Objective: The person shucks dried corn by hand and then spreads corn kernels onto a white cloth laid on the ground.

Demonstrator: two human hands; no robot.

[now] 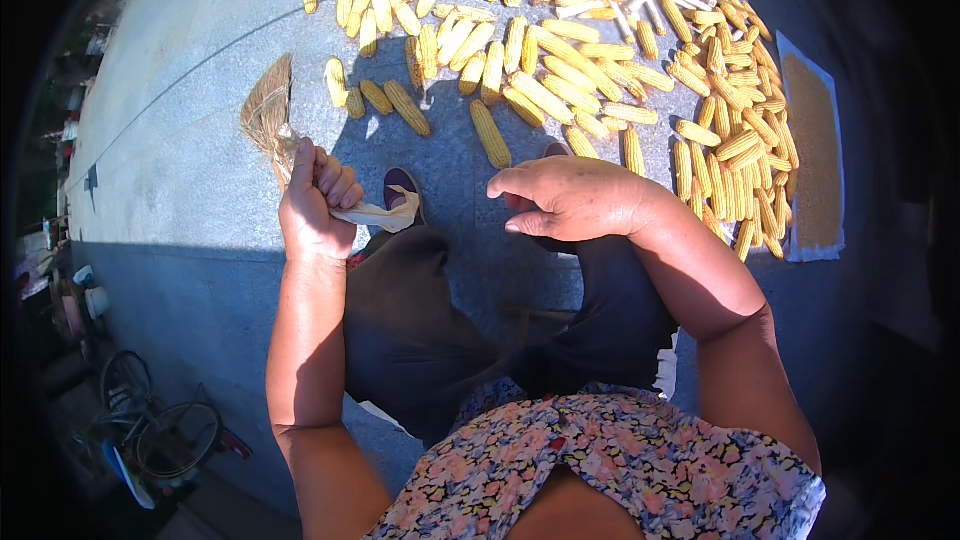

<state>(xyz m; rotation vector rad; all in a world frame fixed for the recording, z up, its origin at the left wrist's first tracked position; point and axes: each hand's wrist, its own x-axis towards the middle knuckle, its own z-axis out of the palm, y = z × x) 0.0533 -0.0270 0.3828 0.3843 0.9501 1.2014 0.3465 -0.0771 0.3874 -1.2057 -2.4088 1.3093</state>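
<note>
My left hand (322,195) is closed around the handle of a short straw whisk broom (268,105), its bristles pointing up and away. A pale strip of cloth or plastic (386,214) trails from the same fist to the right. My right hand (562,196) hangs over my right knee with its fingers loosely curled and apart, holding nothing. Just beyond it, husked ears of corn (489,135) lie scattered on the grey concrete ground (202,165). White stripped cobs (637,0) lie among the ears at the top.
A dense heap of corn ears (739,142) lies to the right. Beside it is a white-edged sheet (814,157) covered with loose kernels. A bicycle (157,420) is at the lower left, below other household items. My shoe (403,191) stands near the scattered ears.
</note>
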